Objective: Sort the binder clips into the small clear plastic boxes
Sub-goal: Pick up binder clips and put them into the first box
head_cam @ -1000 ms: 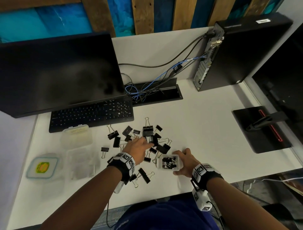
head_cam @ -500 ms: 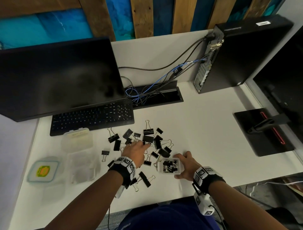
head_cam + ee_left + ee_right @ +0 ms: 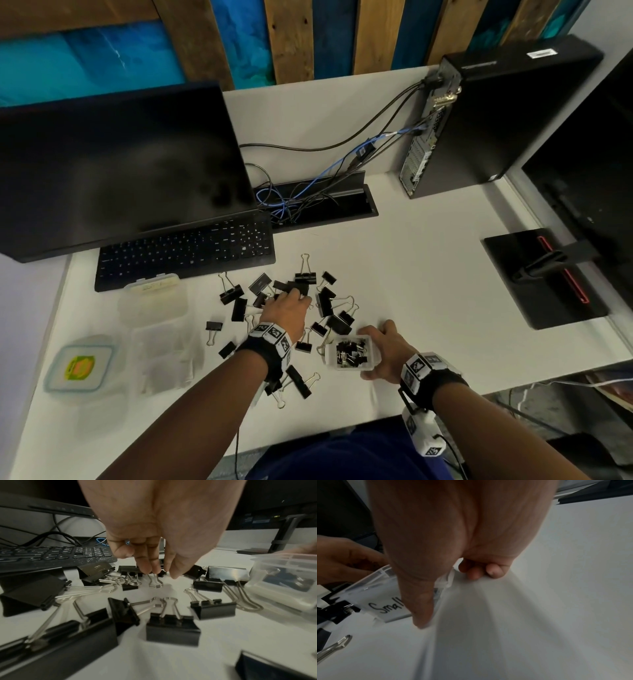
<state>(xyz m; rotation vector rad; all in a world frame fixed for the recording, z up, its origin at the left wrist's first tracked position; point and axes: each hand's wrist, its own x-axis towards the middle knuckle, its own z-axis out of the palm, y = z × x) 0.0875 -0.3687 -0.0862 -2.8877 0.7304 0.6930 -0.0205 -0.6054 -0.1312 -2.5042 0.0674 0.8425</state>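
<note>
From above, the left hand (image 3: 286, 313) reaches down into the far middle of the scattered binder clips (image 3: 298, 308), which lie on the white desk (image 3: 428, 291) just in front of the keyboard (image 3: 185, 248); that hand is plainly the nearer one to the pile. To the right of the pile and closer to the person, the right hand (image 3: 383, 353) wraps around the side of the small clear box (image 3: 349, 353), already holding a heap of tiny clips. Two more clear boxes (image 3: 154, 301) sit left of the pile, a dark monitor (image 3: 120, 164) stands behind the keyboard, and a computer tower (image 3: 479, 116) is off to the far right. From the left wrist, the fingertips (image 3: 145, 568) hang straight down with the thumb (image 3: 175, 573) a little apart from them, closing on a small clip (image 3: 159, 574) directly beneath; its wire handle points back towards the wrist. I judge the pinch is not yet made, since a gap shows beside the thumb. Bigger clips (image 3: 173, 630) crowd nearer the wrist, and the box stands off to the right. From the right wrist, the thumb (image 3: 419, 601) presses the near wall of the box (image 3: 373, 595), which bears the handwritten word "Small", while the curled fingers (image 3: 481, 570) rest at its far corner on the bare desk.
</note>
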